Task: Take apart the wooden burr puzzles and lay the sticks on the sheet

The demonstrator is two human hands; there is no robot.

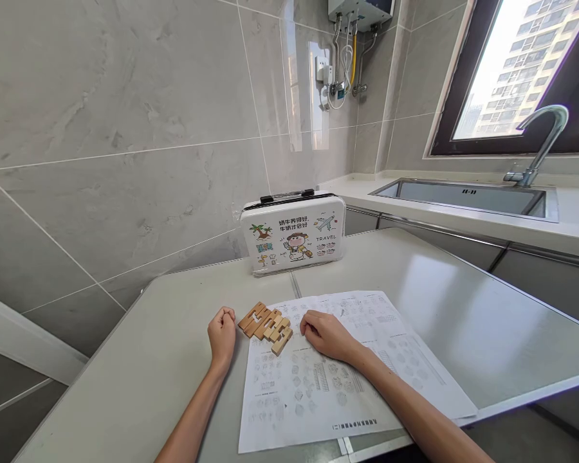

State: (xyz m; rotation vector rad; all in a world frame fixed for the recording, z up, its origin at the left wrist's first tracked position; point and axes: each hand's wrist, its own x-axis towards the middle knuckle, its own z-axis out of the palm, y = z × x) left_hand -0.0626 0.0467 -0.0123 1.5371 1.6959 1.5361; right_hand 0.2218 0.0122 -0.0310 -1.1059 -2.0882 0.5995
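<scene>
My left hand [222, 336] rests on the table in a fist, just left of several flat notched wooden pieces [259, 319]. I see nothing held in it. Curled on the printed sheet to the right of those pieces, my right hand [329, 335] is closed too, with nothing showing in its fingers. Neither hand touches the wood. The pieces lie side by side in a slanting row, darker brown at the left and paler at the right, partly over the sheet's upper left corner. The white paper sheet [313, 402] carries small puzzle drawings, with its title upside down to me.
At the table's [139, 360] back, against the tiled wall, stands a white cartoon-printed case [293, 235] with a black handle. A counter with a sink [463, 196] and a curved faucet [543, 145] lies to the right, below a window. A water heater [361, 13] hangs above.
</scene>
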